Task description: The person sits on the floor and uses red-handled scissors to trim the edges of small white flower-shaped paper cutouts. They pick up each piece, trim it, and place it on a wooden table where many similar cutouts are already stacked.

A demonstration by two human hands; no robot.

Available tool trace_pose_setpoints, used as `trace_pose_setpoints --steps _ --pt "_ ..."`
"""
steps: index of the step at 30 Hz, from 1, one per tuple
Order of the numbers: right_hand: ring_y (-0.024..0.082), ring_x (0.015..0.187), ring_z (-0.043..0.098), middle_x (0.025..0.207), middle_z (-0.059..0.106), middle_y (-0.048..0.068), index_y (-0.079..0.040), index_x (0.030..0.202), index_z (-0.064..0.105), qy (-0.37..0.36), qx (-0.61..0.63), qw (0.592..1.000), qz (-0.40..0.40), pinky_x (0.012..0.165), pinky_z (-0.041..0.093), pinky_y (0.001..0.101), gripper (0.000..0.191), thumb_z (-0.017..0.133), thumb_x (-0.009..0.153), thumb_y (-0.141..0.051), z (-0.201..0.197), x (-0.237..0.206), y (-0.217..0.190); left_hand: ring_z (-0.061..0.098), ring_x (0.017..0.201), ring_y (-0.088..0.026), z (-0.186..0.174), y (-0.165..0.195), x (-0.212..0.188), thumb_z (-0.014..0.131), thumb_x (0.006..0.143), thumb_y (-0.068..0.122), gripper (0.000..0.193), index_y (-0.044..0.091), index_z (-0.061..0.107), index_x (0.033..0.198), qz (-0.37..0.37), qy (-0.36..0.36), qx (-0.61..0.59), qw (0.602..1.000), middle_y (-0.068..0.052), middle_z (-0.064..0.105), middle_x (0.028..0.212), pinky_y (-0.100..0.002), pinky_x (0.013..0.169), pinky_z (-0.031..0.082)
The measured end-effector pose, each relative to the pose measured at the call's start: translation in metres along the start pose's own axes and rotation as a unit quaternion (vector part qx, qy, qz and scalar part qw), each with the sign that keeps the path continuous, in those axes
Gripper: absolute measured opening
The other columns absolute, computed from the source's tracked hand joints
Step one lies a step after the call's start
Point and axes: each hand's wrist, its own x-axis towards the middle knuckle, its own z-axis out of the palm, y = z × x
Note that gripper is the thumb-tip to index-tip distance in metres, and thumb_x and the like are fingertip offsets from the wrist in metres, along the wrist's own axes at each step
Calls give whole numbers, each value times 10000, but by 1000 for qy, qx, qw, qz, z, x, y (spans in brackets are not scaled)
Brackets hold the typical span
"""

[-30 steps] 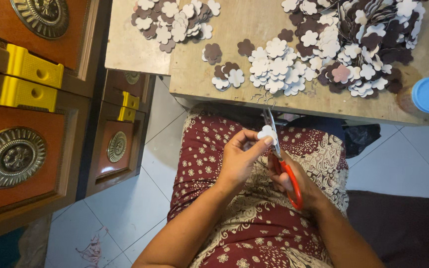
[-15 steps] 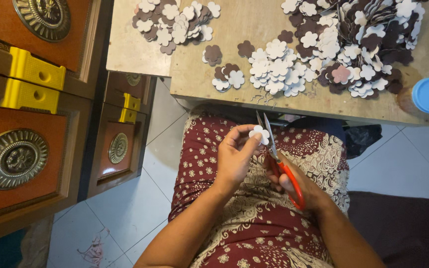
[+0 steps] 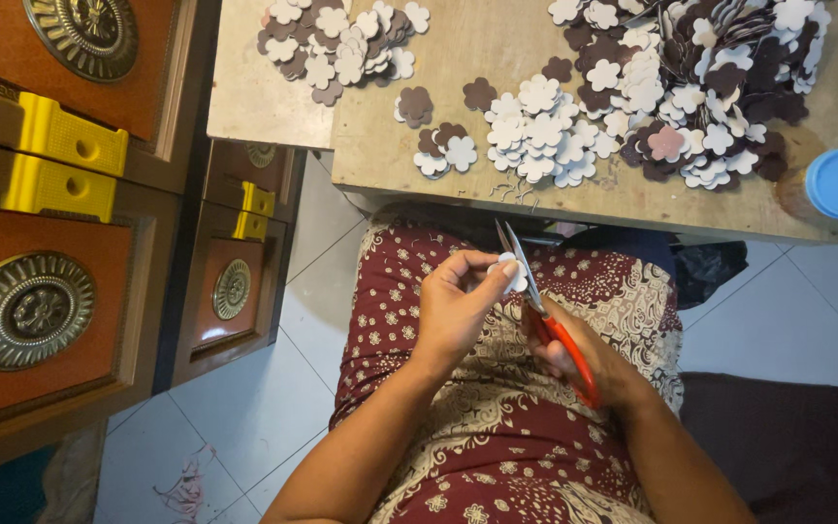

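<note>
Left hand [image 3: 458, 301] still pinches the white flower cutout [image 3: 510, 273], now slightly lower. Right hand [image 3: 584, 354] keeps gripping the red-handled scissors [image 3: 545, 315], blades against the cutout, below the tabletop [image 3: 497, 58]'s near edge.

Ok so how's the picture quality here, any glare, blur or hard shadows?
Head view: soft, even light and sharp focus on the left hand, the right hand and the scissors; a small bright reflection on the glossy wooden panel; shade under the table edge; no obvious blur.
</note>
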Motion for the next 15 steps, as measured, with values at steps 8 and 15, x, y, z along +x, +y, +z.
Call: trace_pose_setpoints --steps 8,15 --pt "116 627 411 780 450 -7 -36 1369 431 1 -35 999 -38 508 376 308 1082 389 782 -945 1 4 1 686 771 -87 0 1 0 770 927 113 181 -24 713 1031 -23 6 8 1000 -74 754 890 -214 697 561" --pt "131 649 414 791 453 17 -16 1376 459 6 -35 999 -34 547 364 317 1061 407 815 -915 1 4 -5 685 762 -91 3 2 -1 775 929 124 184 -23 709 1018 -23 15 17 999 -80 750 880 -220 693 566"
